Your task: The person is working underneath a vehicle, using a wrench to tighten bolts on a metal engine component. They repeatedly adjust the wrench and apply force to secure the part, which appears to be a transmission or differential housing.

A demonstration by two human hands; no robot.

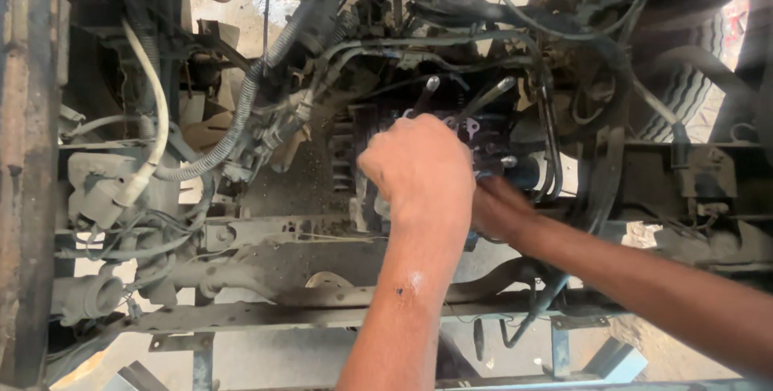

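Both hands work at a dark engine unit (483, 145): the left hand (423, 169) is fisted on its near side, the right hand (495, 206), just behind, is blurred, grip unclear. Two metal rods (424, 95) stand just beyond the knuckles; a slip could probably drive them into rods or hoses (547, 141).

Right hand (498, 207) blurring behind left hand (419, 169), grip not discernible. Left hand covering dark engine part (483, 137). Both forearms running off bottom and right edges.

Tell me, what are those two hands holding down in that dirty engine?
The left hand is closed in a fist on the dark engine part, near its top; what it grips is hidden. The right hand is blurred, so its hold cannot be told.
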